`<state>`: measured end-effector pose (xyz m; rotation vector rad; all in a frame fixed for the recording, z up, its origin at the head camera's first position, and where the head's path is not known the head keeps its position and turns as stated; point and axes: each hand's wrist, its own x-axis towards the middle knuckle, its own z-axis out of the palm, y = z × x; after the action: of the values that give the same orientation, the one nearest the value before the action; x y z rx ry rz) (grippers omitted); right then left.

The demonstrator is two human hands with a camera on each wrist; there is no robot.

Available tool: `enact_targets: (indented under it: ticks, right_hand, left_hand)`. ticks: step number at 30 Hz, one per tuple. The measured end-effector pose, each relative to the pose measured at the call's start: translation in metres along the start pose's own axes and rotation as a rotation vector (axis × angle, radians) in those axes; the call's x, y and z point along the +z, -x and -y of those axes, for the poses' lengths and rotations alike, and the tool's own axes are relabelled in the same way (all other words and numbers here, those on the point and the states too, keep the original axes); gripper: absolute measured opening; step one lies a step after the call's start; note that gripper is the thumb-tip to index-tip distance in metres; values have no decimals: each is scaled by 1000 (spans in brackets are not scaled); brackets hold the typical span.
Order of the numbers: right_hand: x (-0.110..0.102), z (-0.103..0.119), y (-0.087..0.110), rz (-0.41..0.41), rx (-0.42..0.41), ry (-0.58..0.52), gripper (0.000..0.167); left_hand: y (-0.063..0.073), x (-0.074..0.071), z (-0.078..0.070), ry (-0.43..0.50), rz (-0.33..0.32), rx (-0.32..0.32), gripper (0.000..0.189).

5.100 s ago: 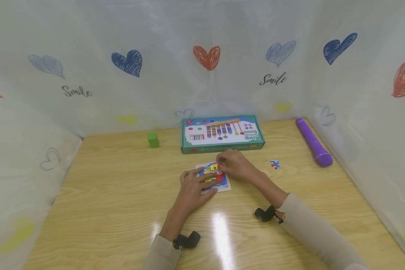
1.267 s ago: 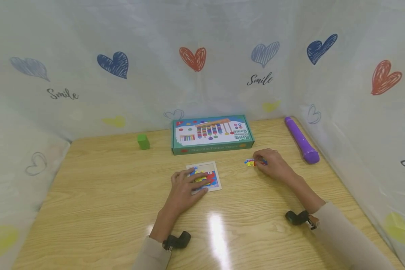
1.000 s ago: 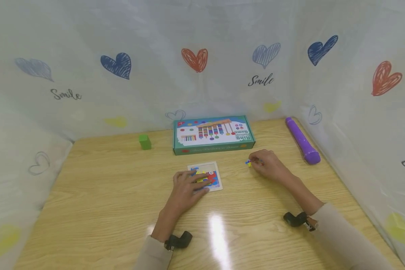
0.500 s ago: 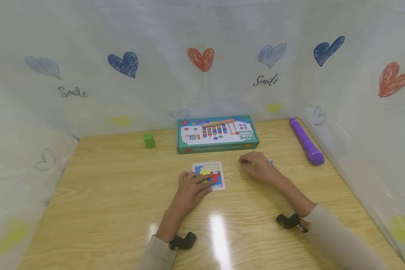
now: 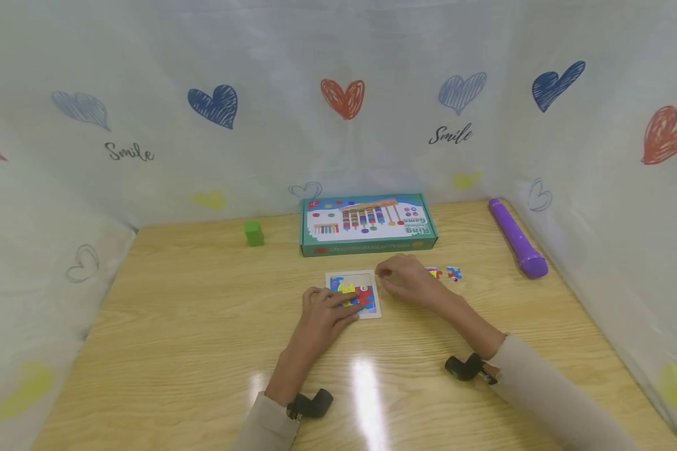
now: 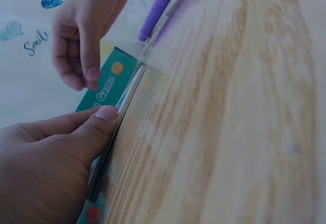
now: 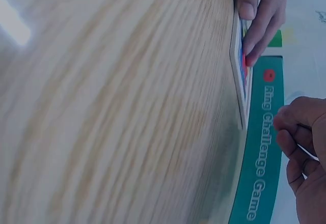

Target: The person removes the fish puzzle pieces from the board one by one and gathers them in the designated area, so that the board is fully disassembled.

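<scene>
A square jigsaw puzzle in a pale wooden tray [image 5: 377, 299] lies flat on the table, with red, yellow and blue pieces in it and bare wood along its far part. My left hand [image 5: 318, 316] rests on it, fingers stretched across the pieces; in the left wrist view the thumb [image 6: 97, 130] lies along the tray's edge. Just right of the tray's far corner hovers my right hand [image 5: 409, 280]. Its fingers are loosely bent, and the right wrist view shows nothing between them. Two loose puzzle pieces, one red and yellow [image 5: 433, 272] and one blue and red [image 5: 454, 273], lie beyond the right hand.
A Ring Challenge Game box [image 5: 367, 225] lies behind the puzzle, near the back curtain. A green block [image 5: 254, 233] stands left of the box. On the right lies a purple toy microphone [image 5: 518, 238]. Printed curtains border the table [image 5: 192, 326] at the back and sides.
Earlier the right hand was at the puzzle, then set a piece beside the loose one at right. Since then it has come back left toward the tray. The left hand has stayed put.
</scene>
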<state>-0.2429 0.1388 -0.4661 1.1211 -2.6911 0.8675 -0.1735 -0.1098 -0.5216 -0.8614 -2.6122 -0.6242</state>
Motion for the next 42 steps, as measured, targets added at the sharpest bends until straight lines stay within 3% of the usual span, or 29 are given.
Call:
enact_targets:
  ticks: [21,34,42]
  right_hand:
    - [30,14,-40,162,-9,-35,18]
    - [42,19,-52,195,-51,-29,13]
    - [40,25,-59,271,70,-154,17]
  left_hand:
    - [0,0,-1,-44,8,12,24]
    - [1,1,0,-40,7,-2,23]
    - [0,-1,0,-44,17,-10,23]
